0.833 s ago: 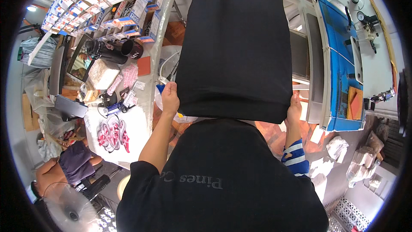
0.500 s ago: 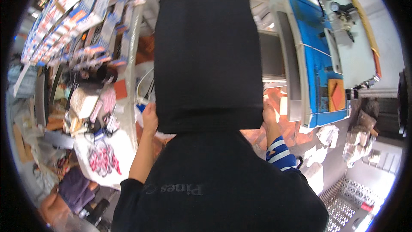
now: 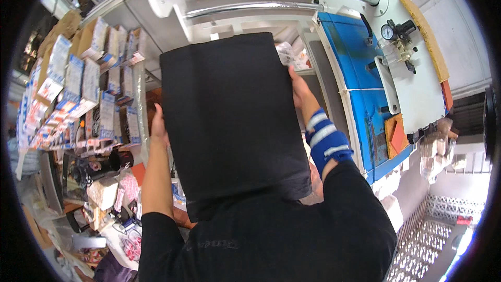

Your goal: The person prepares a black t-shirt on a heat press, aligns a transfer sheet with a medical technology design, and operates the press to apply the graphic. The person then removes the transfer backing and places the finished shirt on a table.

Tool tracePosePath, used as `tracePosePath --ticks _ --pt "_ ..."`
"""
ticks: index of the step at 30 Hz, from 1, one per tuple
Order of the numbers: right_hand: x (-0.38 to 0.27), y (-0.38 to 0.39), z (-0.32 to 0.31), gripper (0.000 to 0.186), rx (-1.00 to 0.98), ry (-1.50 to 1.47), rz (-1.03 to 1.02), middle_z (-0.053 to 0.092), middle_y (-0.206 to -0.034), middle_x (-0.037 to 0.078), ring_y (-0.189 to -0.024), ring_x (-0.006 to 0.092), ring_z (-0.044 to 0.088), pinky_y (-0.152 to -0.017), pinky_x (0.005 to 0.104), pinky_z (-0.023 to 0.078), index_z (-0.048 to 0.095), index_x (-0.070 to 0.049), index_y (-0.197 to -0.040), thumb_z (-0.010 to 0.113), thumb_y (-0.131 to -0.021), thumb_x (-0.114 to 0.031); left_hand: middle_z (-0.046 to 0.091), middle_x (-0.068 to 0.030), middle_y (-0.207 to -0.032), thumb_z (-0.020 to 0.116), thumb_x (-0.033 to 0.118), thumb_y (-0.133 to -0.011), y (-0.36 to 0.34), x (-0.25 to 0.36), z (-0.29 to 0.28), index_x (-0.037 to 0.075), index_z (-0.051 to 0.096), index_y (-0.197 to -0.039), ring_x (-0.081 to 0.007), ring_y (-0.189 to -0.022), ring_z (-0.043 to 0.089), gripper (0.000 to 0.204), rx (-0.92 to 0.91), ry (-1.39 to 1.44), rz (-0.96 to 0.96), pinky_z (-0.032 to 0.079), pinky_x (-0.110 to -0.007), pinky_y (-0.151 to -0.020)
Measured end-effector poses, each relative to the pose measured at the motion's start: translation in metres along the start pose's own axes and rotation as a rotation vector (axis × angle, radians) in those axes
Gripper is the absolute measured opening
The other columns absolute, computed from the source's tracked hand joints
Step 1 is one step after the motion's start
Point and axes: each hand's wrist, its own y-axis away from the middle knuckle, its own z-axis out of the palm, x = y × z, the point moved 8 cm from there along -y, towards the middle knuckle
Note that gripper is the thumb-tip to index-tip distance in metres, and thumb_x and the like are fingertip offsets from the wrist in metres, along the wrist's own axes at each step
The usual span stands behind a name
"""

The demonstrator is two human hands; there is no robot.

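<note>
One black cloth (image 3: pixel 229 115) spread out, its lower end untidy

I judge the spreading mostly done: the cloth forms a broad panel, nearly flat through the middle. Smoothing looks left to do, since creases gather at the lower end and the lower right corner is bunched. Beyond that I cannot tell.

I have the left hand (image 3: pixel 159 128) along the left edge, thumb raised, and the right hand (image 3: pixel 300 89) higher on the right edge. They are well apart, fingers hidden, so I cannot tell whether either is clamped on the cloth.

It sits before the black shirt (image 3: pixel 292 240), left of the blue pad (image 3: pixel 360 120). It is plain, roughly rectangular and tilted, its upper edge rising rightward.
</note>
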Motion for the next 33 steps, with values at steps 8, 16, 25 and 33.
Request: tracePosePath --ticks 8,16,25,33 --pt "-0.096 -0.012 0.046 0.044 0.822 1.537 -0.555 0.064 -0.127 0.028 -0.119 0.0441 0.063 -0.099 0.0493 0.051 0.063 0.0 -0.12 0.076 -0.089 -0.028 0.07 -0.0144 -0.128 0.056 0.033 -0.107 -0.128 0.059 -0.228 -0.001 0.061 -0.137 -0.0252 -0.106 0.071 0.045 0.512 -0.763 0.147 0.057 -0.038 -0.093" --pt "-0.061 -0.078 -0.003 0.044 0.249 0.232 -0.018 0.069 -0.129 0.016 -0.11 0.0268 0.067 -0.095 0.0398 0.053 0.064 -0.003 -0.133 0.056 -0.106 -0.036 0.074 -0.0078 -0.113 0.053 0.033 -0.109 -0.14 0.056 -0.026 -0.002 0.069 -0.126 -0.0191 -0.098 0.069 0.041 0.381 -0.455 0.055 0.053 -0.035 -0.089" --pt "-0.123 -0.061 0.004 0.047 0.673 1.197 -0.797 0.071 -0.093 0.022 -0.089 0.0269 0.069 -0.085 0.0381 0.05 0.071 0.001 -0.104 0.054 -0.106 -0.043 0.074 -0.0124 -0.095 0.05 0.046 -0.108 -0.134 0.112 -0.078 -0.001 0.071 -0.112 -0.0234 -0.089 0.066 0.052 0.586 -0.98 0.598 0.05 -0.039 -0.082" --pt "-0.123 -0.053 -0.016 0.05 0.694 1.094 -0.666 0.069 -0.089 0.017 -0.082 0.0229 0.061 -0.081 0.0382 0.048 0.07 0.005 -0.1 0.056 -0.106 -0.043 0.071 -0.0094 -0.089 0.057 0.042 -0.107 -0.127 0.103 -0.06 -0.005 0.072 -0.103 -0.0173 -0.085 0.061 0.05 0.543 -0.669 0.54 0.049 -0.034 -0.081"
